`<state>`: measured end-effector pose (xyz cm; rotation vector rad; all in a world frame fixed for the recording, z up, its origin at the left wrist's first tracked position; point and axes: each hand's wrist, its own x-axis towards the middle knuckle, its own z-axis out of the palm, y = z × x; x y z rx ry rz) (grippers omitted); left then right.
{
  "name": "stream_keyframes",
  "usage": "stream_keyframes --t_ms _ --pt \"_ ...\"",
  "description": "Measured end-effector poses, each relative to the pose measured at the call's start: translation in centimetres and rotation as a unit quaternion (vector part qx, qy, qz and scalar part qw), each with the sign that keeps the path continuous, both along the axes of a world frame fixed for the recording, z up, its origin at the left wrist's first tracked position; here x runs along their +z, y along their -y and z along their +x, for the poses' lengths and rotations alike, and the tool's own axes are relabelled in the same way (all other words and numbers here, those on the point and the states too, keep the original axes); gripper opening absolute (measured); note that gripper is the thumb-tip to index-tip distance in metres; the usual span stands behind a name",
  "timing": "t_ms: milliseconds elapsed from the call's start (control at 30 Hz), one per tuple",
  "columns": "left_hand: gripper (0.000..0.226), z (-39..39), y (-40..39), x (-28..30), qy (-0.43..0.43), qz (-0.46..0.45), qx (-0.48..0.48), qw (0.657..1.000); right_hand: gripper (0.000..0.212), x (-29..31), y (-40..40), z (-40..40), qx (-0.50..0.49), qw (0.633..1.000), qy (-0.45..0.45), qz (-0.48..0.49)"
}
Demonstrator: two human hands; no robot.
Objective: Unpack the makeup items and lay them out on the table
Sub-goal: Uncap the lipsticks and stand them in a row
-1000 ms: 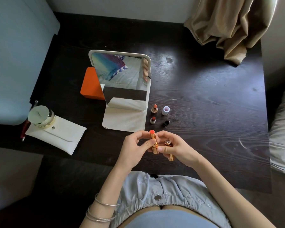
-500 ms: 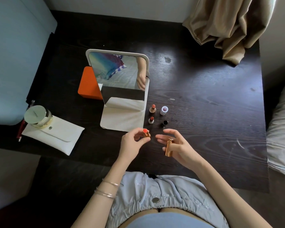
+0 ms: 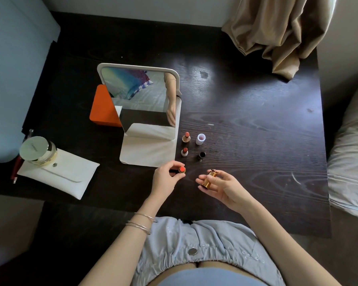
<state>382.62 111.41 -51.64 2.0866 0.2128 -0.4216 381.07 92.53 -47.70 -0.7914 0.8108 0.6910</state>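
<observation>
My left hand (image 3: 167, 178) pinches an uncapped orange-red lipstick (image 3: 181, 169) upright, just in front of the mirror's base. My right hand (image 3: 221, 187) holds the lipstick's gold cap (image 3: 208, 180) between thumb and fingers, a short way to the right. On the dark table (image 3: 256, 141) behind them stand two open lipsticks (image 3: 186, 136) (image 3: 184, 151), with a white cap (image 3: 201, 139) and a black cap (image 3: 202, 155) to their right.
A white folding mirror (image 3: 141, 96) stands at centre left with an orange box (image 3: 103, 106) behind it. A white pouch (image 3: 58, 174) carrying a round jar (image 3: 36, 150) lies at far left. A beige curtain (image 3: 277, 32) hangs over the back right corner.
The cap has come off the lipstick: my hands have drawn apart, the left lowering the lipstick toward the table, the right carrying the gold cap rightward.
</observation>
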Motion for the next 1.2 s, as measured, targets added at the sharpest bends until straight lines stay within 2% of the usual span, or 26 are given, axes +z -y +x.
stream_keyframes --t_ms 167,367,500,567,667,733,800,867,967,1100,1200 --pt "0.028 -0.1 -0.1 -0.1 -0.011 -0.009 -0.002 1.000 0.025 0.0 -0.1 0.4 -0.012 1.000 -0.004 0.020" --pt "0.049 -0.5 -0.4 0.0 -0.013 0.023 -0.020 0.999 0.023 0.1 -0.1 0.4 -0.052 0.995 -0.038 0.070" --pt "0.031 -1.9 -1.4 0.7 0.035 0.034 0.055 0.997 0.029 0.1 0.0 0.3 -0.039 0.997 -0.030 0.067" --pt "0.022 -2.6 -2.1 1.1 0.003 0.039 0.081 0.996 0.025 0.0 0.0 0.1 -0.017 0.998 -0.021 0.053" --pt "0.023 -3.0 -2.3 1.7 -0.100 0.012 0.020 0.995 0.018 -0.6 -0.5 -0.2 0.058 0.997 0.043 -0.036" --pt "0.025 -3.0 -1.9 1.9 -0.167 -0.007 -0.040 0.985 0.020 -1.3 -0.9 -0.4 0.120 0.972 0.135 -0.148" --pt "0.022 -3.1 -1.2 1.9 -0.207 -0.006 -0.091 0.974 0.021 -2.1 -1.1 -0.6 0.179 0.920 0.221 -0.270" --pt "0.018 -3.3 -0.7 1.8 -0.226 -0.011 -0.118 0.967 0.020 -2.8 -1.2 -0.5 0.213 0.866 0.268 -0.363" --pt "0.016 -3.6 -0.4 1.6 -0.240 -0.009 -0.133 0.962 0.024 -3.9 -1.4 0.0 0.224 0.805 0.309 -0.454" --pt "0.015 -3.9 -0.6 1.4 -0.253 -0.005 -0.126 0.959 0.026 -5.0 -1.5 0.3 0.237 0.772 0.309 -0.502" --pt "0.016 -3.8 -0.9 1.3 -0.253 -0.001 -0.113 0.961 0.024 -5.2 -1.6 0.4 0.241 0.767 0.317 -0.503"
